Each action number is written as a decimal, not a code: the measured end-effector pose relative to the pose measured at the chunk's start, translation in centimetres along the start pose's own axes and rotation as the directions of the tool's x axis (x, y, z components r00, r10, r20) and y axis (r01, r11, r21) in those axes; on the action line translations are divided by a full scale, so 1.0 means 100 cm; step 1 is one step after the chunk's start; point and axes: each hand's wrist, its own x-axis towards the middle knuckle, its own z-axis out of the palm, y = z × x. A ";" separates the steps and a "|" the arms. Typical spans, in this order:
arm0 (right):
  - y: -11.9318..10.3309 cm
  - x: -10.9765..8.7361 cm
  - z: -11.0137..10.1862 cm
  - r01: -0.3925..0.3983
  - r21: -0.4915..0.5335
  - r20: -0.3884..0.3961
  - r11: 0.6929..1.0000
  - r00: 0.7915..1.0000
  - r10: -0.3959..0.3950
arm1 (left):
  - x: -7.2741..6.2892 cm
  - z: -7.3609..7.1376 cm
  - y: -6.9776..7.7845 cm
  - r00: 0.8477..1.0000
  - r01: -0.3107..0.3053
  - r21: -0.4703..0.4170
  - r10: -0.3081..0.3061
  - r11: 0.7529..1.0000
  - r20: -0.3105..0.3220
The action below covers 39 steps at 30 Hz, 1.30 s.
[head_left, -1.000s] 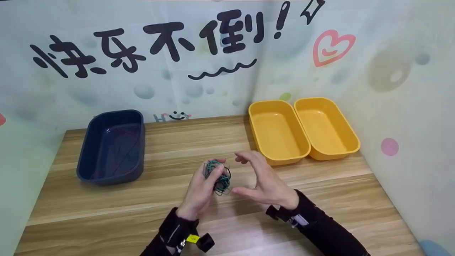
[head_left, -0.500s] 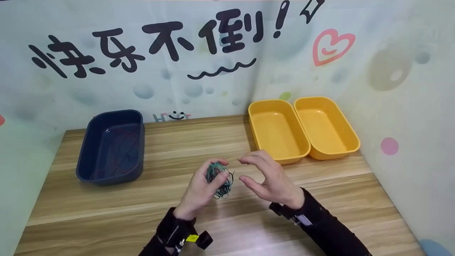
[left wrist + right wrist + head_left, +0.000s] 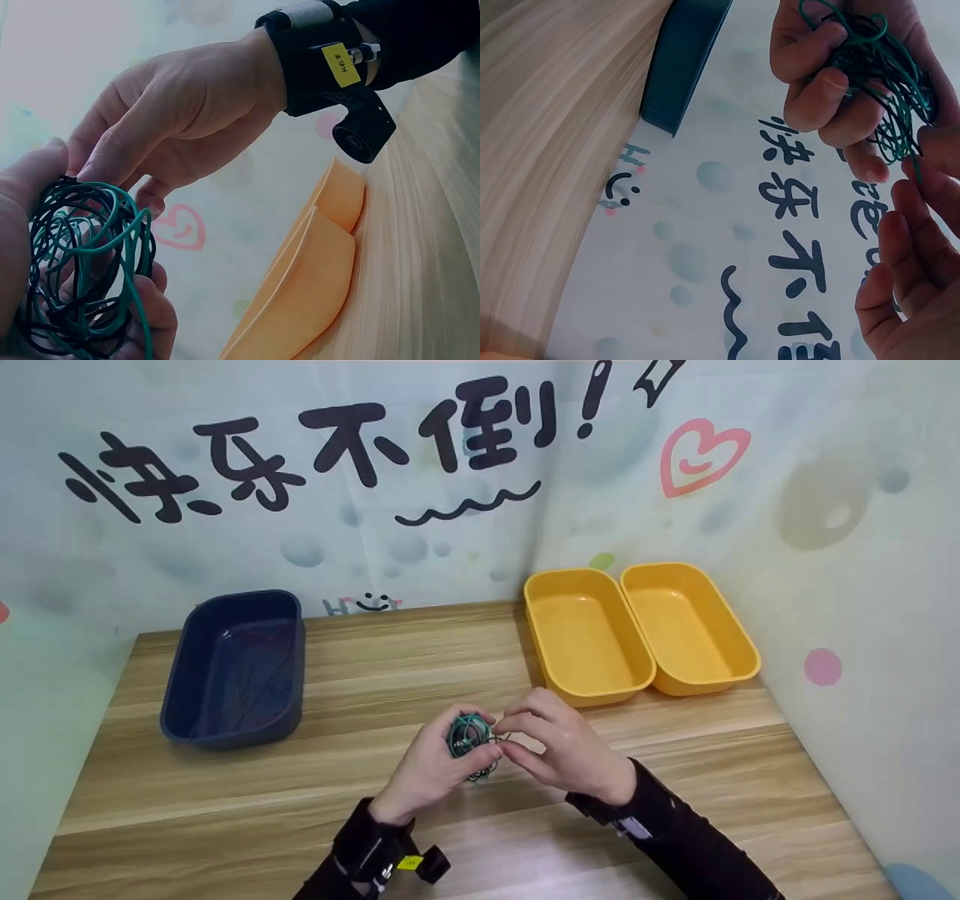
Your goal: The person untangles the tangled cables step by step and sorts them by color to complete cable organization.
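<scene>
A loose tangle of green and black wires (image 3: pixel 466 725) sits in my left hand (image 3: pixel 420 772), over the middle of the wooden table. In the left wrist view the wire tangle (image 3: pixel 120 225) is looped into a rough coil, and my left fingers and thumb curl around it. My right hand (image 3: pixel 574 750) meets it from the right. Its thumb and fingertips pinch a thin wire end at the tangle's edge. In the right wrist view, a short green end of the wires (image 3: pixel 918 166) reaches between the fingertips of my right hand (image 3: pixel 922 255).
A dark blue bin (image 3: pixel 292 690) with a few thin dark and reddish wires inside stands at the left. Two yellow bins (image 3: pixel 589 641) stand side by side at the back right. A printed backdrop (image 3: pixel 420 562) rises behind the wooden table (image 3: pixel 360 660).
My right hand was apart from the tangle with spread fingers. Now it has come to the tangle and pinches a wire end. My left hand has shifted slightly right, turning the tangle.
</scene>
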 end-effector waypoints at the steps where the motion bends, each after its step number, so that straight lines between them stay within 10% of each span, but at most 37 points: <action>1: 0.000 0.000 0.000 -0.006 -0.002 0.002 1.000 1.000 0.006 | 0.000 0.000 0.000 1.000 0.004 0.012 -0.004 1.000 0.000; 29: 0.005 -0.001 -0.003 -0.047 0.096 0.082 0.994 0.996 0.040 | 0.001 -0.005 -0.001 0.998 0.049 0.091 -0.046 0.995 -0.035; 39: 0.007 -0.002 -0.003 -0.009 0.064 0.103 0.998 0.995 0.002 | -0.001 -0.012 0.006 0.982 0.064 -0.083 -0.078 0.995 -0.170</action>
